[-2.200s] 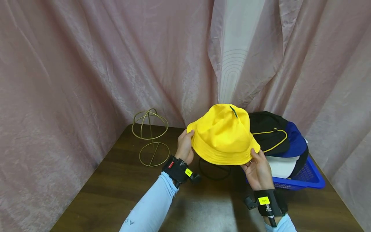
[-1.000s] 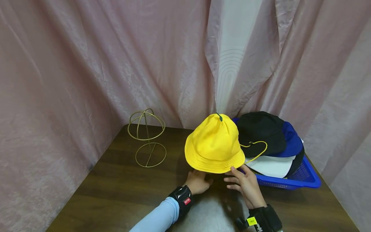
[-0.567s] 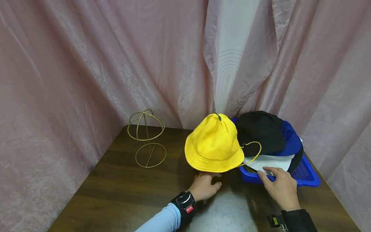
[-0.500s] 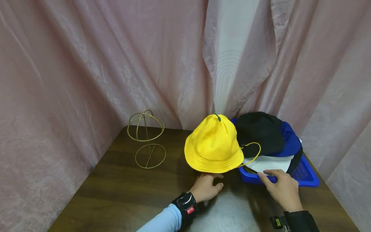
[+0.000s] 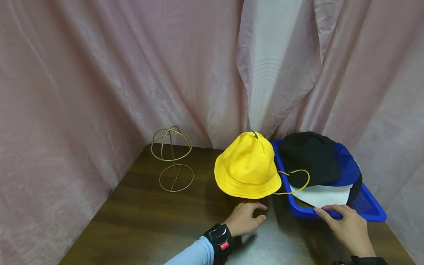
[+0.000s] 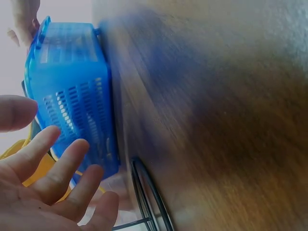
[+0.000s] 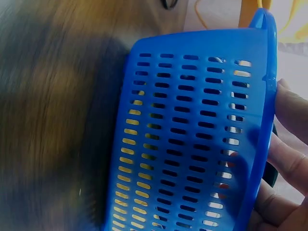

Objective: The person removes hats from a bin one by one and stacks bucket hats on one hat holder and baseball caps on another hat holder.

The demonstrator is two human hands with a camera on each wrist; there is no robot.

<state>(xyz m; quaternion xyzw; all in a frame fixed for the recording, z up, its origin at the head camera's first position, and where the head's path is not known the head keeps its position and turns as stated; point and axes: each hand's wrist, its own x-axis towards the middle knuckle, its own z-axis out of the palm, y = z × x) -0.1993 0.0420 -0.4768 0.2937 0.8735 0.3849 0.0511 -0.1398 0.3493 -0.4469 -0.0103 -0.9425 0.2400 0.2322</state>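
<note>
Fingers of your right hand [image 5: 347, 228] curl over the near rim of the blue basket [image 5: 371, 213], gripping it; the right wrist view shows the fingertips [image 7: 291, 159] hooked over the rim against the slotted wall. Your left hand [image 5: 245, 219] rests low over the desk [image 5: 139, 221], just in front of the yellow bucket hat [image 5: 246, 167], with its fingers loosely bent and holding nothing. In the left wrist view those fingers [image 6: 53, 168] are spread and relaxed, apart from the basket's wall.

You have the basket at the desk's right edge, toward the far right corner. It holds a pile of hats: a black cap [image 5: 309, 156] on top, a blue hat [image 5: 347, 163] under it and a white one [image 5: 322, 195] at the bottom. A yellow cord [image 5: 298, 182] loops from the bucket hat across onto that pile.

The yellow hat sits upright near the middle of the desk's far edge, just beside the basket's left wall, on a dark wire stand whose base ring [image 6: 144, 192] shows in your left wrist view. A gold wire hat stand [image 5: 172, 160] stands bare near the far left corner, well apart from both your hands. Pink curtain [image 5: 99, 73] hangs behind the desk.
</note>
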